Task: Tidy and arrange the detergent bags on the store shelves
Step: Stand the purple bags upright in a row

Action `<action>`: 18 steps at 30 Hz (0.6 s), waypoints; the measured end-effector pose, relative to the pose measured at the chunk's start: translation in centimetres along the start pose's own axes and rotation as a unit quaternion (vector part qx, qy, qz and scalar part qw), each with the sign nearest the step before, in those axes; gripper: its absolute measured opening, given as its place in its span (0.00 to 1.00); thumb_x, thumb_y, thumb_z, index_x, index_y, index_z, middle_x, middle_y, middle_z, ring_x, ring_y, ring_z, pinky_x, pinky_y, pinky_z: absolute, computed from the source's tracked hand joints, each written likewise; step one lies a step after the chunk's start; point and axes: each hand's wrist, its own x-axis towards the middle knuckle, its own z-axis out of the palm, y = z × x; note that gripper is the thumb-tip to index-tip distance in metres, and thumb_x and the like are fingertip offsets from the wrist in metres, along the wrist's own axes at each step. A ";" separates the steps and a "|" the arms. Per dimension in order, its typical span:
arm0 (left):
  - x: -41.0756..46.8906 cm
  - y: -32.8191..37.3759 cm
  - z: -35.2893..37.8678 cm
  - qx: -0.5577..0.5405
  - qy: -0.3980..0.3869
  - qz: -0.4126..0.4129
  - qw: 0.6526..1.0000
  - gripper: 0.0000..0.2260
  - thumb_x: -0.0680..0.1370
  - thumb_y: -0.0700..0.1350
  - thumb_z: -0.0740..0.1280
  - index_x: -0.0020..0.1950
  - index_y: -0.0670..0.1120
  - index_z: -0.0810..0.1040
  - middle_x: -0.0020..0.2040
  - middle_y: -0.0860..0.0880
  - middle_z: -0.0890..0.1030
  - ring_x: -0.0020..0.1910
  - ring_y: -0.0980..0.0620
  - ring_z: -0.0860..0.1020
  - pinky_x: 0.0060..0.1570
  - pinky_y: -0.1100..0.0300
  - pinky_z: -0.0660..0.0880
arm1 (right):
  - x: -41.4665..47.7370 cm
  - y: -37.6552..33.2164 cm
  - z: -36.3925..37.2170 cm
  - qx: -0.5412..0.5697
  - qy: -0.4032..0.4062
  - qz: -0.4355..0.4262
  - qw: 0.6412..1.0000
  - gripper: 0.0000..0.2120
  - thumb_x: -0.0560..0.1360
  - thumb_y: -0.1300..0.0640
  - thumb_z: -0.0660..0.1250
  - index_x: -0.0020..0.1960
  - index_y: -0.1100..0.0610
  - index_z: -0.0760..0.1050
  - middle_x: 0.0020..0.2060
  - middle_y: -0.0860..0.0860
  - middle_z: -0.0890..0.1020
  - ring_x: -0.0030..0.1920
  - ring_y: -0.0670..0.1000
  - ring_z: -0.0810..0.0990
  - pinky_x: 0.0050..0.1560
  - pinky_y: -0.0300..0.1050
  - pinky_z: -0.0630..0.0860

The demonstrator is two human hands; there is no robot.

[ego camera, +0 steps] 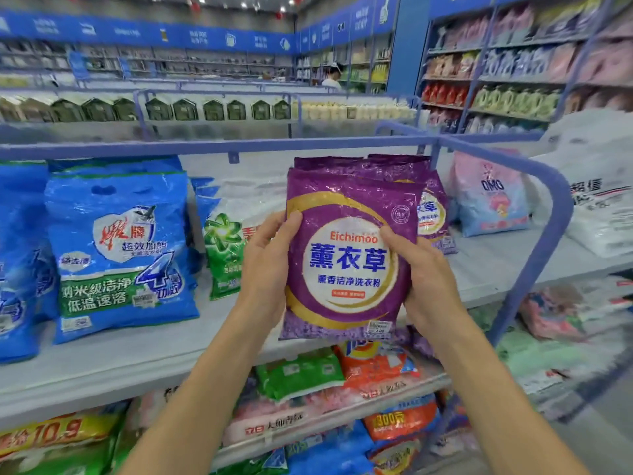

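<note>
A purple detergent bag [349, 255] with a white round label is held upright in front of the top shelf [144, 351]. My left hand [267, 265] grips its left edge, thumb on the front. Along its right edge my right hand [424, 279] grips it the same way. Behind it stand more purple bags [433, 207] of the same kind. To the left are a green and white bag [222, 248] and a large blue bag [120, 255]. A pink and blue bag [489, 200] stands to the right.
A blue metal rail [548, 186] frames the shelf's back and right end. Lower shelves [308, 426] hold green, orange, pink and blue bags. White bags [599, 200] lie at the far right. A person [332, 77] stands by the far wall shelves.
</note>
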 end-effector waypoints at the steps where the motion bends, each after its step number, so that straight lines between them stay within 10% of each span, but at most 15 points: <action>1: 1.0 -0.2 0.8 0.001 -0.002 -0.005 1.000 0.06 0.82 0.45 0.68 0.46 0.49 0.82 0.43 0.48 0.87 0.40 0.50 0.86 0.41 0.55 0.83 | 1.3 -0.6 -0.5 -0.006 -0.002 -0.008 1.000 0.11 0.76 0.59 0.73 0.58 0.57 0.83 0.52 0.56 0.88 0.51 0.58 0.87 0.50 0.54 0.84; 9: 7.8 -4.0 5.0 0.018 0.026 -0.028 0.999 0.06 0.82 0.46 0.67 0.52 0.45 0.82 0.45 0.48 0.88 0.40 0.50 0.86 0.37 0.57 0.82 | 11.2 -1.0 -3.9 -0.038 0.004 0.006 0.999 0.06 0.79 0.52 0.72 0.51 0.52 0.86 0.48 0.54 0.88 0.48 0.55 0.88 0.54 0.55 0.83; 14: 11.1 -7.0 6.5 0.050 0.110 -0.036 0.992 0.08 0.84 0.47 0.65 0.56 0.45 0.81 0.48 0.47 0.88 0.46 0.45 0.87 0.42 0.53 0.83 | 17.7 0.8 -5.4 -0.013 -0.028 0.072 0.997 0.26 0.77 0.55 0.73 0.72 0.60 0.73 0.57 0.55 0.86 0.57 0.57 0.86 0.60 0.57 0.82; 18: 12.7 -8.5 7.9 0.031 0.185 -0.032 0.982 0.08 0.84 0.47 0.65 0.55 0.45 0.81 0.46 0.46 0.87 0.45 0.44 0.87 0.45 0.49 0.84 | 21.4 1.5 -6.3 -0.034 -0.112 0.093 0.989 0.14 0.81 0.56 0.69 0.65 0.57 0.78 0.57 0.55 0.86 0.55 0.56 0.86 0.58 0.55 0.82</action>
